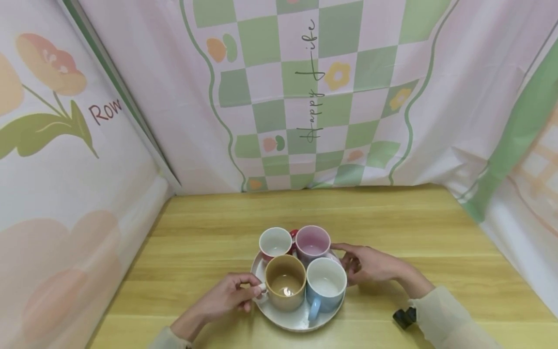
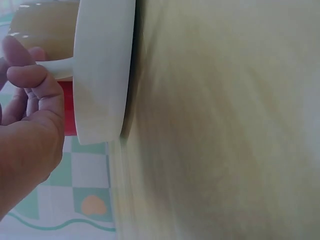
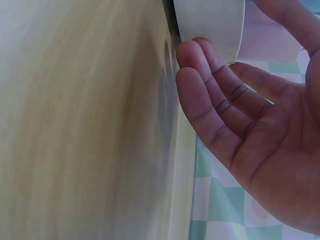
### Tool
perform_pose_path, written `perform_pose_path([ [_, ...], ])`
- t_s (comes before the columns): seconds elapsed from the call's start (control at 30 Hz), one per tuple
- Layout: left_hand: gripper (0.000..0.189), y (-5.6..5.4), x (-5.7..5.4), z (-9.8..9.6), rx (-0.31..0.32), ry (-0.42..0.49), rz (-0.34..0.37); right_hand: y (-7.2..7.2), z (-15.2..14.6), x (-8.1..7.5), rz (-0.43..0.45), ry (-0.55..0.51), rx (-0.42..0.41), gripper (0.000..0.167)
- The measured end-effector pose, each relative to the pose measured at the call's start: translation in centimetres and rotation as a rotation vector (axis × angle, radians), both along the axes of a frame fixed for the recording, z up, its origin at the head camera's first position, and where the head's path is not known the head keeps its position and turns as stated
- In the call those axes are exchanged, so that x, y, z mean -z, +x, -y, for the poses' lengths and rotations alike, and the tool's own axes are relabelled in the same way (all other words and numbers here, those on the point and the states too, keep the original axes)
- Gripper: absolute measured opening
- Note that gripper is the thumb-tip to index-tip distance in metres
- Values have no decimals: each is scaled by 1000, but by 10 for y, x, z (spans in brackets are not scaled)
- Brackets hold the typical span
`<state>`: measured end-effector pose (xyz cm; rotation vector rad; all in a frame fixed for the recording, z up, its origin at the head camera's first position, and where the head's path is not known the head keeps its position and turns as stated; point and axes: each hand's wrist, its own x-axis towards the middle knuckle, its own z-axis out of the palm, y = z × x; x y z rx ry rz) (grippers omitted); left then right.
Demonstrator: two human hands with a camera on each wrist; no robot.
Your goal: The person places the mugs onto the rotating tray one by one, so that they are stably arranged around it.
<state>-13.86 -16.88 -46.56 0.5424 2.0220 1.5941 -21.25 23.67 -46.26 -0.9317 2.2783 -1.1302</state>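
Note:
My left hand (image 1: pixel 226 296) pinches the pale handle (image 2: pixel 59 65) of a tan mug (image 1: pixel 285 286) between thumb and fingers. That mug stands upright on a round white tray (image 1: pixel 279 324), at its front left. Beside it is a light-blue mug (image 1: pixel 327 283), white inside, its handle towards me. Behind them stand a red mug with a white inside (image 1: pixel 275 242) and a pink mug (image 1: pixel 313 242). My right hand (image 1: pixel 372 264) is at the tray's right side, index finger reaching to the pink mug, the other fingers loosely bent near the tray wall (image 3: pixel 210 25).
The tray sits on a wooden table (image 1: pixel 209 232). A small black object (image 1: pixel 404 318) shows beside the right sleeve. Patterned curtains (image 1: pixel 301 97) hang behind the table and along both sides.

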Motion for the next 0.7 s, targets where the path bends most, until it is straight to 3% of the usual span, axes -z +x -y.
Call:
perform_pose_path([
  [0.37, 29, -9, -2, 3, 33, -32, -3, -1, 0, 1, -10, 2, -2, 86],
  [0.57, 28, -11, -1, 6, 14, -8, 46, 0, -1, 1, -4, -7, -8, 86],
  [0.7, 27, -14, -1, 7, 6, -27, 35, 1, -1, -1, 6, -10, -11, 85],
])
